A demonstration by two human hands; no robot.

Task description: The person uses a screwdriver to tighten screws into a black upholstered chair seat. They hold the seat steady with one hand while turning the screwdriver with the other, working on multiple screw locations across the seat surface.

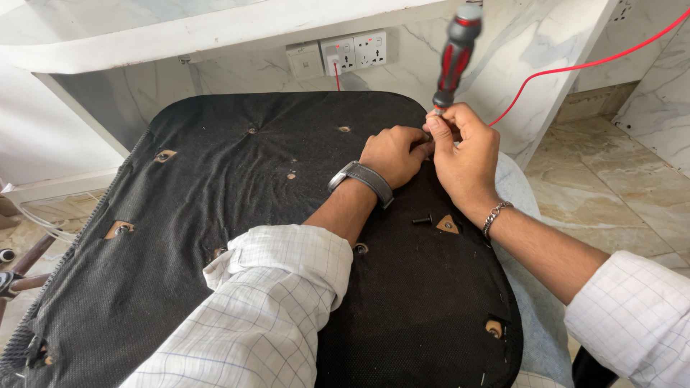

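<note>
A black fabric-covered chair seat lies underside up before me, with several screw holes showing wood. My right hand grips the shaft of a red and black screwdriver standing upright at the seat's far right edge. My left hand is closed beside it, its fingertips pinching at the screwdriver tip. A loose black screw lies on the fabric beside a triangular cut-out.
A white marble counter overhangs the seat. Wall sockets hold a plug with a red cable running right. A marble floor lies to the right. Chair frame parts sit at the left.
</note>
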